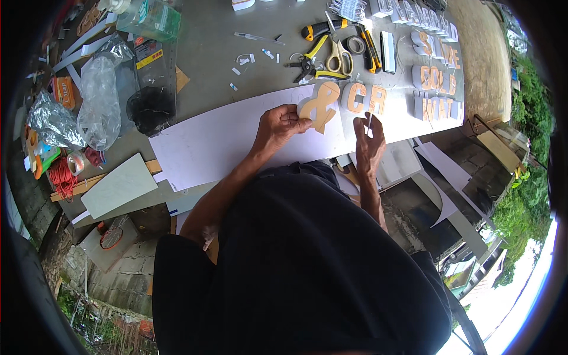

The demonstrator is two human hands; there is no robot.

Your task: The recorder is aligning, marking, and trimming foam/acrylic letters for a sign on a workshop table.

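My left hand (281,125) pinches the lower left edge of an ampersand-shaped block (321,108), tan on its face with white sides, over a white sheet (231,133). To its right, my right hand (370,145) has thumb and fingers closed around a thin white stick-like piece (370,121) that points up; its exact kind is too small to make out. Just beyond that hand stand two letter-shaped blocks (356,97), also tan-faced with white sides.
Pliers (310,56), scissors (338,56), a tape roll (355,45) and a utility knife (371,50) lie beyond the sheet. Rows of letter blocks (436,80) stand at right. At left are a green-liquid bottle (151,21), plastic bags (99,89) and red cord (63,176).
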